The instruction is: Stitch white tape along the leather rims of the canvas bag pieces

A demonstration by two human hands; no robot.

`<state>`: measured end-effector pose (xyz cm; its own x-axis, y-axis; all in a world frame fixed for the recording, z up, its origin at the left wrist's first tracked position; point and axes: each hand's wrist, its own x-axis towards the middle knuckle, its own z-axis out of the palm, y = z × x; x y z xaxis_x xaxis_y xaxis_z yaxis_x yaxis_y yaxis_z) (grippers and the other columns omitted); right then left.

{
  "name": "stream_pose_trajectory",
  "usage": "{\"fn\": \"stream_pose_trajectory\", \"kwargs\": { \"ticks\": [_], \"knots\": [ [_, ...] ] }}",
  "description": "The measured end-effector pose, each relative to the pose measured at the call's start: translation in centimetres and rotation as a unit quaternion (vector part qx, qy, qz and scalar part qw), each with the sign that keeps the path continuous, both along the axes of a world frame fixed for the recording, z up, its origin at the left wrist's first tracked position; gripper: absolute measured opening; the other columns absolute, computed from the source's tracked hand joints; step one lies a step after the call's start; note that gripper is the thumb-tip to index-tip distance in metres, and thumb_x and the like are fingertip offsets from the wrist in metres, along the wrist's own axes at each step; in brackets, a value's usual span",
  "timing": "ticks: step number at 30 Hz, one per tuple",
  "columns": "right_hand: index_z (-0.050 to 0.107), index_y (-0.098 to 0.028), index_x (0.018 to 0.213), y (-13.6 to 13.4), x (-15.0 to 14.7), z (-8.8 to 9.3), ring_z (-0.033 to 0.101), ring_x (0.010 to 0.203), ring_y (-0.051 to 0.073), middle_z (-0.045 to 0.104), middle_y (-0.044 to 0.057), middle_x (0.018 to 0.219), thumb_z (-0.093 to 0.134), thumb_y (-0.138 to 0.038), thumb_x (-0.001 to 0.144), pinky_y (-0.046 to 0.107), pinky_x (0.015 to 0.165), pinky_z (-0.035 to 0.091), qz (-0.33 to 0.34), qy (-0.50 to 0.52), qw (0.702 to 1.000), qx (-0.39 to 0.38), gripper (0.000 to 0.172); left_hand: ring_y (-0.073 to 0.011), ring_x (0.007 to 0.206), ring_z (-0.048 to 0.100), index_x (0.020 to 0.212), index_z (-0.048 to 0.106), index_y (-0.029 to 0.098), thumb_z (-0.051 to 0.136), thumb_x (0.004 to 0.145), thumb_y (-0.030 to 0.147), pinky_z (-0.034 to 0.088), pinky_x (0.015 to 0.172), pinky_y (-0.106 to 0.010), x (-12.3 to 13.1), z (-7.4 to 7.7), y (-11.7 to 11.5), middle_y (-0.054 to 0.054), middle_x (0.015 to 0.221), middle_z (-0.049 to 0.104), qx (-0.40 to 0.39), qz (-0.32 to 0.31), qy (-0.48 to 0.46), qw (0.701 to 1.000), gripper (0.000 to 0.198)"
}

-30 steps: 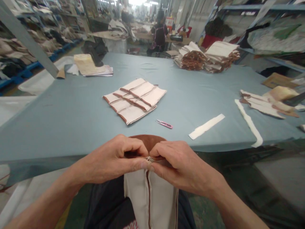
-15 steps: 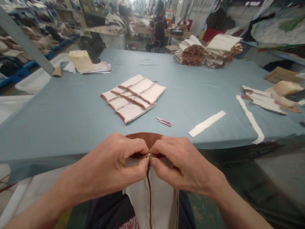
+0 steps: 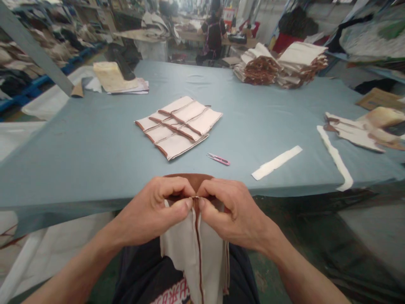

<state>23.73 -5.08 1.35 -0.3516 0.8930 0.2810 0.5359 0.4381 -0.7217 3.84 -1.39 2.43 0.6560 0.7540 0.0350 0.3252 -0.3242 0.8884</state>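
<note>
A cream fabric piece with brown lining [image 3: 182,240] hangs over my lap from the table's front edge, a brown-edged seam running down its middle. My left hand [image 3: 161,207] pinches its top edge just left of the seam. On the other side, my right hand [image 3: 229,211] pinches the same edge, thumb and forefinger close to the left ones. Brown lining shows behind the fingers. Beyond my hands lie pink thread snips [image 3: 219,159] and a small pile of cream panels with brown edges [image 3: 180,124].
On the blue-grey table [image 3: 95,160] lie a white strip [image 3: 276,163] and a longer curled strip [image 3: 335,158] at right. Stacked cream and brown pieces [image 3: 300,63] stand at the back right. A yellowish block [image 3: 109,76] sits back left. A person [image 3: 213,33] is in the background.
Both hands have drawn slightly apart at the seam, spreading the top edge, so more brown shows between the thumbs. The view has shifted a little.
</note>
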Motion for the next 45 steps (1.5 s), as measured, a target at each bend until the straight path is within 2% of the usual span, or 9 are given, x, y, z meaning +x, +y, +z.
{"fn": "stream_pose_trajectory", "kwargs": {
  "ticks": [3, 8, 12, 16, 25, 30, 36, 42, 45],
  "knots": [
    [0.054, -0.020, 0.072, 0.4, 0.2, -0.6, 0.046, 0.058, 0.011, 0.055, -0.004, 0.064, 0.050, -0.017, 0.090, 0.025, 0.058, 0.032, 0.062, 0.027, 0.998, -0.002, 0.019, -0.0087, 0.060, 0.050, 0.080, 0.068, 0.014, 0.052, 0.095, 0.021, 0.040, 0.056, -0.018, -1.3, -0.4, 0.7, 0.004, 0.068, 0.061, -0.017, -0.059, -0.002, 0.998, 0.023],
    [0.057, -0.019, 0.078, 0.7, 0.3, -1.2, 0.048, 0.060, 0.011, 0.058, -0.003, 0.068, 0.049, -0.019, 0.095, 0.025, 0.061, 0.035, 0.099, 0.026, 0.995, 0.020, 0.019, -0.0112, 0.070, 0.061, 0.100, 0.072, 0.018, 0.049, 0.105, 0.024, 0.043, 0.066, -0.021, -2.9, 0.6, 1.2, 0.002, 0.079, 0.070, 0.068, -0.137, 0.067, 0.986, 0.025],
    [0.056, -0.019, 0.077, 0.8, 0.2, -1.0, 0.047, 0.058, 0.011, 0.057, -0.003, 0.067, 0.050, -0.017, 0.094, 0.026, 0.060, 0.034, 0.099, 0.019, 0.995, 0.019, 0.018, -0.0127, 0.068, 0.058, 0.095, 0.069, 0.017, 0.046, 0.105, 0.023, 0.040, 0.066, -0.024, -2.7, 1.5, 0.6, 0.002, 0.076, 0.067, 0.132, -0.118, 0.120, 0.977, 0.025],
    [0.056, -0.019, 0.077, 0.7, 0.1, -0.6, 0.041, 0.054, 0.009, 0.054, -0.005, 0.064, 0.051, -0.015, 0.092, 0.025, 0.058, 0.032, 0.099, 0.018, 0.994, 0.036, 0.017, -0.0092, 0.067, 0.056, 0.091, 0.067, 0.018, 0.049, 0.100, 0.016, 0.040, 0.064, -0.020, -2.0, 1.5, 0.3, 0.005, 0.077, 0.066, 0.103, -0.095, 0.072, 0.987, 0.020],
    [0.063, -0.015, 0.085, 0.5, 0.4, -0.1, 0.060, 0.067, 0.016, 0.067, 0.004, 0.074, 0.045, -0.016, 0.100, 0.028, 0.065, 0.040, 0.111, -0.088, 0.986, 0.090, 0.024, -0.0071, 0.059, 0.053, 0.085, 0.068, 0.018, 0.056, 0.100, 0.023, 0.034, 0.056, -0.021, -2.2, 1.9, 1.1, 0.007, 0.066, 0.061, 0.098, -0.098, 0.105, 0.985, 0.020],
    [0.062, -0.016, 0.076, 0.5, -0.4, -0.3, 0.056, 0.063, 0.014, 0.064, 0.002, 0.068, 0.046, -0.013, 0.095, 0.028, 0.063, 0.036, 0.075, -0.086, 0.989, 0.097, 0.025, -0.0072, 0.053, 0.045, 0.074, 0.060, 0.019, 0.057, 0.091, 0.017, 0.028, 0.052, -0.024, -1.9, 2.1, 0.6, 0.008, 0.059, 0.053, 0.152, -0.067, 0.155, 0.974, 0.017],
    [0.054, -0.017, 0.066, 0.1, -1.2, -0.2, 0.045, 0.055, 0.009, 0.053, -0.003, 0.060, 0.050, -0.015, 0.088, 0.026, 0.057, 0.026, 0.019, -0.024, 0.999, 0.016, 0.023, -0.0058, 0.051, 0.036, 0.067, 0.051, 0.019, 0.054, 0.079, 0.010, 0.024, 0.046, -0.019, -1.2, 1.3, 0.3, 0.010, 0.055, 0.043, 0.104, -0.043, 0.116, 0.987, 0.015],
    [0.037, -0.020, 0.060, 0.9, -1.0, 0.9, 0.031, 0.052, 0.008, 0.032, -0.007, 0.056, 0.047, -0.017, 0.084, 0.025, 0.053, 0.022, 0.090, 0.035, 0.989, -0.110, 0.026, -0.0052, 0.049, 0.031, 0.067, 0.049, 0.020, 0.050, 0.077, 0.012, 0.023, 0.042, -0.017, -1.7, 0.6, 0.2, 0.011, 0.056, 0.037, -0.015, -0.057, 0.050, 0.997, 0.013],
    [0.046, -0.019, 0.062, 1.0, -1.0, 1.0, 0.036, 0.054, 0.008, 0.040, -0.006, 0.057, 0.049, -0.017, 0.084, 0.025, 0.055, 0.024, 0.092, 0.019, 0.990, -0.102, 0.022, -0.0053, 0.050, 0.034, 0.069, 0.053, 0.019, 0.051, 0.079, 0.012, 0.025, 0.044, -0.018, -2.1, 0.5, 0.1, 0.010, 0.057, 0.040, 0.015, -0.044, 0.064, 0.997, 0.012]
  ]
}}
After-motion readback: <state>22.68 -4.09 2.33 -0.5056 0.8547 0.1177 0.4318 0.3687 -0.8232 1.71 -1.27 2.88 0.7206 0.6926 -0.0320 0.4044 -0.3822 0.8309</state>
